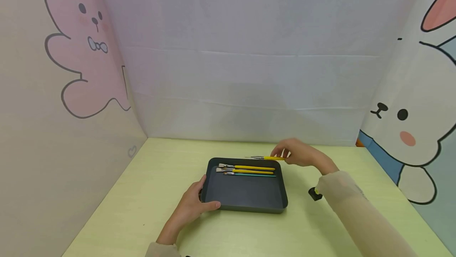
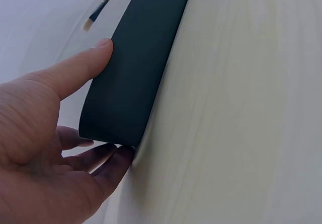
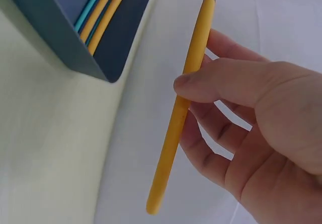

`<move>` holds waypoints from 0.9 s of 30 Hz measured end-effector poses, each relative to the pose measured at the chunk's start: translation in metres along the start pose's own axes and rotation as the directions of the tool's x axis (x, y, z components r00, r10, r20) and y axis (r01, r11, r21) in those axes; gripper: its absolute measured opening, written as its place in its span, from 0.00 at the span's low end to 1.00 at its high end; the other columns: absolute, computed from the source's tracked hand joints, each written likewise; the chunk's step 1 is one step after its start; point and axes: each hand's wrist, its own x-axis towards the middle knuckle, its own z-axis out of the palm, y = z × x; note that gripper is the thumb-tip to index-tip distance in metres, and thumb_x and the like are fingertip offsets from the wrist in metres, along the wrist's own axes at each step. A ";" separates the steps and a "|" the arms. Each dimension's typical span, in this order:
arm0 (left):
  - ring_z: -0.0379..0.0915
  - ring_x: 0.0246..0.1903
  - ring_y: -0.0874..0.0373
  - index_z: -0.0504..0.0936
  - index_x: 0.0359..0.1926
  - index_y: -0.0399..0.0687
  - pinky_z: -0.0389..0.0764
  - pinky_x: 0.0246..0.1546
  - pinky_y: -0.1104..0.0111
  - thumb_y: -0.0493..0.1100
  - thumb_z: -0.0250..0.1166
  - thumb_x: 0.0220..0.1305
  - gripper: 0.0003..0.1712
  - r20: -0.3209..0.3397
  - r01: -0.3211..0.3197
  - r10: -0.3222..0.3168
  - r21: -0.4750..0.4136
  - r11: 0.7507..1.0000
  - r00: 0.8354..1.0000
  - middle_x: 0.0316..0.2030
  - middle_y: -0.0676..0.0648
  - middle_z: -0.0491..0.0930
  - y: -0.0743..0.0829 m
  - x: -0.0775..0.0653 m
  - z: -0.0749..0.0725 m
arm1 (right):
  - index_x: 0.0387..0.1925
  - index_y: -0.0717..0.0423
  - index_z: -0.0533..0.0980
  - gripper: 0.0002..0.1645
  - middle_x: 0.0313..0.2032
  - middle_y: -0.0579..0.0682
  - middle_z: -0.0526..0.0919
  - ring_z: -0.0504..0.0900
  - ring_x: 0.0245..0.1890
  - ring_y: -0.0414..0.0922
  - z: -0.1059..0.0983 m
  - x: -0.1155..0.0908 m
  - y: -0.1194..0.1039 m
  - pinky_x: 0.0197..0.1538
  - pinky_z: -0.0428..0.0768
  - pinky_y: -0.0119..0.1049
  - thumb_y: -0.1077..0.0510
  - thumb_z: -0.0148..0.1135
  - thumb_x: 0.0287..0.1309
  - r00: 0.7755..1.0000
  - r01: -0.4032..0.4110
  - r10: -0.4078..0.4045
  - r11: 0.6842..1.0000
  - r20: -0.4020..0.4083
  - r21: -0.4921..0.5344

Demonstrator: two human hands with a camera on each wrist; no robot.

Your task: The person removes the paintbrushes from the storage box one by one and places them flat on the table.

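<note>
A dark grey rectangular tray [image 1: 246,193] lies on the table. Its near left corner is held by my left hand [image 1: 192,203], thumb on the near wall and fingers around the left side. Two yellow-handled flat paintbrushes [image 1: 253,167] and a thin teal paintbrush [image 1: 251,175] lie side by side along the tray's far part, bristles to the left. Over the far right rim, my right hand [image 1: 299,154] pinches another yellow paintbrush [image 3: 193,53] by its handle between thumb and fingers. This brush points left, roughly level with the far rim in the head view.
The pale yellow table [image 1: 142,201] runs back to a white cloth wall [image 1: 249,90]. Side panels with cartoon animals stand left and right. A small black piece [image 1: 315,194] shows beside the right sleeve [image 1: 349,197].
</note>
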 end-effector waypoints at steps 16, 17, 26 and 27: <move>0.64 0.73 0.33 0.56 0.84 0.41 0.70 0.69 0.39 0.54 0.86 0.52 0.67 0.003 0.002 -0.002 0.013 1.000 1.000 0.75 0.31 0.65 0.005 -0.003 -0.003 | 0.52 0.57 0.87 0.25 0.50 0.53 0.88 0.86 0.43 0.47 -0.009 -0.041 0.019 0.46 0.87 0.41 0.80 0.63 0.59 0.991 -0.115 0.116 0.993 -0.073 0.018; 0.64 0.73 0.33 0.56 0.84 0.41 0.70 0.69 0.39 0.54 0.86 0.52 0.67 0.002 0.003 -0.003 0.015 1.000 1.000 0.75 0.31 0.65 0.005 -0.003 -0.003 | 0.51 0.57 0.87 0.25 0.49 0.53 0.88 0.86 0.43 0.47 -0.009 -0.043 0.020 0.46 0.87 0.41 0.80 0.63 0.59 0.990 -0.120 0.121 0.993 -0.076 0.016; 0.65 0.73 0.34 0.56 0.84 0.40 0.70 0.69 0.39 0.54 0.86 0.53 0.67 0.004 0.000 0.000 0.009 1.000 1.000 0.75 0.31 0.66 0.005 -0.003 -0.003 | 0.51 0.59 0.87 0.24 0.48 0.55 0.87 0.85 0.43 0.49 -0.011 -0.061 0.027 0.44 0.86 0.40 0.81 0.63 0.59 0.983 -0.149 0.148 0.989 -0.107 0.002; 0.65 0.73 0.34 0.56 0.84 0.40 0.70 0.69 0.39 0.54 0.86 0.53 0.67 0.004 0.000 0.000 0.008 1.000 1.000 0.75 0.31 0.66 0.005 -0.003 -0.003 | 0.51 0.58 0.87 0.24 0.48 0.54 0.87 0.85 0.43 0.49 -0.011 -0.063 0.027 0.44 0.86 0.40 0.81 0.63 0.59 0.982 -0.152 0.151 0.988 -0.112 -0.002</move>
